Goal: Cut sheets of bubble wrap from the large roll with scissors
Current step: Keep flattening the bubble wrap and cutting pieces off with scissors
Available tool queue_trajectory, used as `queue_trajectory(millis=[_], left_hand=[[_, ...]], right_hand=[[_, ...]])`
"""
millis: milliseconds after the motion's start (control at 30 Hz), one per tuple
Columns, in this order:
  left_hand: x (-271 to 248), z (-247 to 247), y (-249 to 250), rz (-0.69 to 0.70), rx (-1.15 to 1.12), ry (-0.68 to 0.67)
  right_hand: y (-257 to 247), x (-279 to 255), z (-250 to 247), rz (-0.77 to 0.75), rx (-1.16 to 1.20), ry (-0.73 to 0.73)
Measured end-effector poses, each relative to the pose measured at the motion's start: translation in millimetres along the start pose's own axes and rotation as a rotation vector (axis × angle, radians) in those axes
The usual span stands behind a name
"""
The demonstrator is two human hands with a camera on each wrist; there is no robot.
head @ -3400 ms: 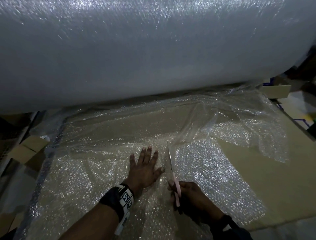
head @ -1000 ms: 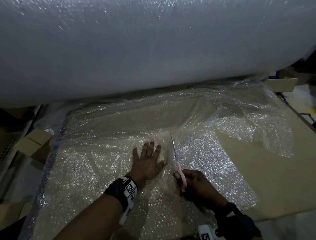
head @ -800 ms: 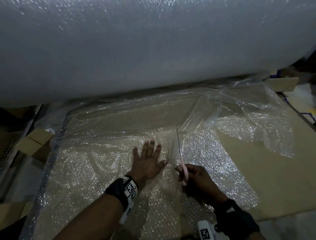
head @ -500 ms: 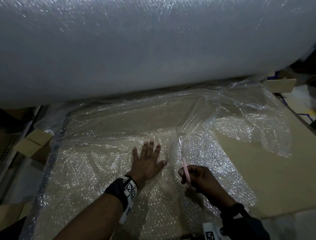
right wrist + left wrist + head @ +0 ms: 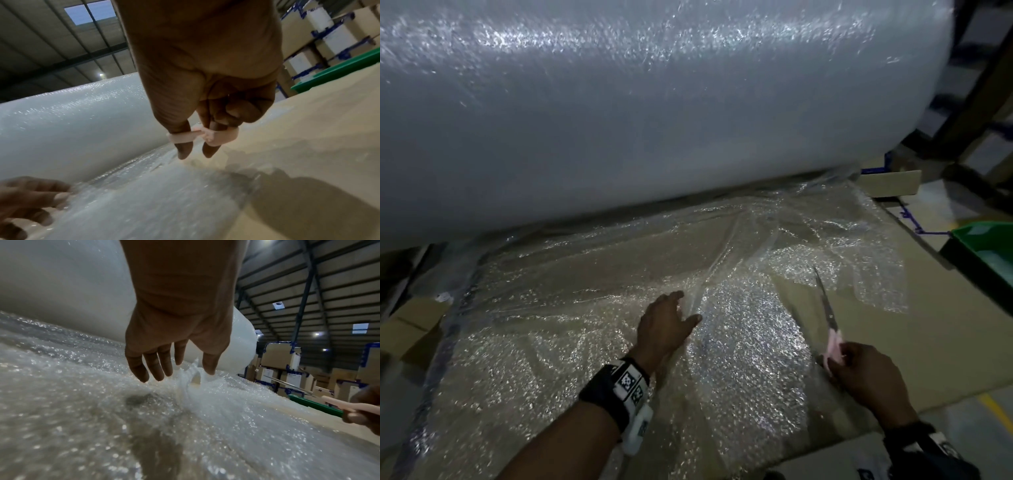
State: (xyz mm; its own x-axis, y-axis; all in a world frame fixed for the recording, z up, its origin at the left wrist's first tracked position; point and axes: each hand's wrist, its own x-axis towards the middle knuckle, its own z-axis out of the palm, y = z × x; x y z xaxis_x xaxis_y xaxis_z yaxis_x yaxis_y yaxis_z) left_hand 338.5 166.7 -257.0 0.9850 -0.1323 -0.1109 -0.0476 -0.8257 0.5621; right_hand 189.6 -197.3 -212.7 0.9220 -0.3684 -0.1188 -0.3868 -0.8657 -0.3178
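Observation:
The large bubble wrap roll (image 5: 654, 120) lies across the top of the head view. Its loose sheet (image 5: 571, 342) is spread towards me over brown cardboard (image 5: 935, 346). My left hand (image 5: 686, 306) is on the sheet beside a raised fold (image 5: 191, 378), with its fingers fairly straight and the thumb at the fold. My right hand (image 5: 839, 354) holds pink-handled scissors (image 5: 827, 315) by their loops (image 5: 205, 136). The blades are together, point away from me, and are over bare cardboard to the right of the sheet's edge.
A green bin (image 5: 983, 250) stands at the right edge, with a cardboard box (image 5: 890, 181) behind it. More cardboard (image 5: 407, 329) lies at the left. Stacked boxes (image 5: 287, 369) fill the background. A dark frame (image 5: 983, 85) stands at the upper right.
My right hand has carried the scissors to the right, away from the fold and over bare cardboard. My left hand no longer lies flat; its fingers have bent at the fold.

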Motion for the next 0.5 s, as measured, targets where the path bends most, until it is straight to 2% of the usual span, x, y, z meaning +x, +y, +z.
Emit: queue_trajectory(millis=[167,333,500], left_hand=[[2,-4,20,-0.117,-0.012,0.122],[-2,-5,22,-0.147,-0.028,0.239],[-9,-10,35,-0.116,-0.14,0.278]], right_hand=[[36,30,-9,0.019,-0.043,0.021],[50,51,-6,-0.031,-0.175,-0.134],[56,68,-10,-0.132,-0.235,-0.258]])
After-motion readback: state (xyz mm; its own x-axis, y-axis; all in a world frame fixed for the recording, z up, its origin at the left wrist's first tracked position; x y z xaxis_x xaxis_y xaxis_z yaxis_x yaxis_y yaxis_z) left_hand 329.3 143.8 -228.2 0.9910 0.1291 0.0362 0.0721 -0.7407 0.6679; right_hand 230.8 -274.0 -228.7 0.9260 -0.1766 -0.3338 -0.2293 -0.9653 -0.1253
